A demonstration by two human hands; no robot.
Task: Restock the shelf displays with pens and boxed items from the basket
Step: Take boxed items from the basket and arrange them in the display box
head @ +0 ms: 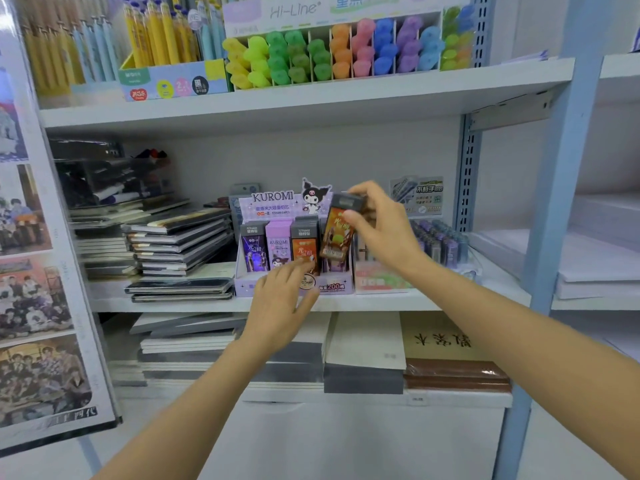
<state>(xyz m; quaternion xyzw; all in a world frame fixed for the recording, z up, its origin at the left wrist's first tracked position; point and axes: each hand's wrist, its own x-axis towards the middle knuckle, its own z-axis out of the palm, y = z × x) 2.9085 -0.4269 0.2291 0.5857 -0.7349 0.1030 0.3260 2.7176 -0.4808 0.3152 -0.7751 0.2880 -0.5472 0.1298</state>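
Observation:
A lilac Kuromi display box (294, 289) stands on the middle shelf, with several small boxed items upright in it. My right hand (381, 226) pinches a small orange-brown box (337, 237) with a dark cap, tilted above the display's right end. Fingers straight, my left hand (282, 299) lies against the display's front, its fingertips on an orange box (304, 249) in the row. No basket is in view.
Stacked dark notebooks (180, 244) lie left of the display. A tray of purple lead cases (440, 240) sits to its right. Highlighters (332, 53) and pens (162, 32) fill the shelf above. Paper pads (363, 344) lie on the shelf below.

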